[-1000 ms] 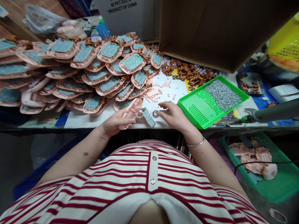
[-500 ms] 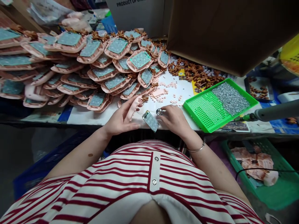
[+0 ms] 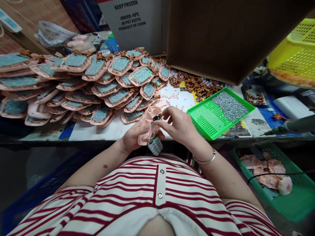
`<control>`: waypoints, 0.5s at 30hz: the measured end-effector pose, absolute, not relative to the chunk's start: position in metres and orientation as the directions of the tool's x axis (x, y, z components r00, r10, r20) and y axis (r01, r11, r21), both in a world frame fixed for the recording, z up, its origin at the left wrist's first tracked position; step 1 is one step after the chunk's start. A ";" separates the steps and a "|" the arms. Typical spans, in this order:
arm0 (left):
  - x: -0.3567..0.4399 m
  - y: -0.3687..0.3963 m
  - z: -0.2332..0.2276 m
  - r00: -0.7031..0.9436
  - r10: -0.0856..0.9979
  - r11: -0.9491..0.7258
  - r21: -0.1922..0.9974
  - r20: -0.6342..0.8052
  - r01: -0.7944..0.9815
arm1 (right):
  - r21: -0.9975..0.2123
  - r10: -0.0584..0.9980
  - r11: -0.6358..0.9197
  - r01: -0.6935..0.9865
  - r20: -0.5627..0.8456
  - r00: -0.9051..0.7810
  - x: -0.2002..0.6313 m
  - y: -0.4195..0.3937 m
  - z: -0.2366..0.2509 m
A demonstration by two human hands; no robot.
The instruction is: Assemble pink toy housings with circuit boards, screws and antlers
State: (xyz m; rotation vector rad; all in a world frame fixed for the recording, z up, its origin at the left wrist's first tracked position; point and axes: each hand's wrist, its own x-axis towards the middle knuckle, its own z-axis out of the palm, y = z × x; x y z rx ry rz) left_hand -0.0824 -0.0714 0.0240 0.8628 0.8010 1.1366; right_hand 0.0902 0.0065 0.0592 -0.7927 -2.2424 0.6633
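My left hand point(image 3: 133, 136) is closed around a pink plastic shell point(image 3: 142, 139), its hollow side turned towards me. Pinched between the fingers of my right hand point(image 3: 176, 124) is a small round black speaker point(image 3: 157, 117), held at the upper part of the shell. Thin wires run down from there to a grey-green circuit board point(image 3: 155, 146), which hangs at the shell's lower edge. Left of my hands rises a big pile of similar pink shells point(image 3: 120, 64) with boards lying in them.
A green tray point(image 3: 209, 123) of small metal screws point(image 3: 230, 106) lies to the right. Behind it are brown plastic parts point(image 3: 197, 83) and a large open carton point(image 3: 201, 42). An electric screwdriver point(image 3: 290, 126) juts in from the right. Below stands a green basket point(image 3: 290, 200) with pink parts.
My right hand has brought the speaker left and up against the shell. The shell has turned its hollow side towards me, and the board now hangs lower. The view has tilted up.
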 end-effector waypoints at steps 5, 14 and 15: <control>-0.079 -0.069 0.025 0.220 0.965 0.227 0.869 -0.141 -0.440 | -0.592 0.616 0.778 0.211 0.650 -0.446 0.082 0.007 0.030; -0.077 -0.070 0.027 0.145 0.978 0.198 0.876 -0.148 -0.440 | -0.388 0.426 0.902 0.188 0.730 -0.535 0.090 0.011 0.027; -0.076 -0.069 0.028 0.134 0.980 0.189 0.877 -0.144 -0.442 | -0.374 0.422 0.905 0.203 0.722 -0.549 0.091 0.012 0.027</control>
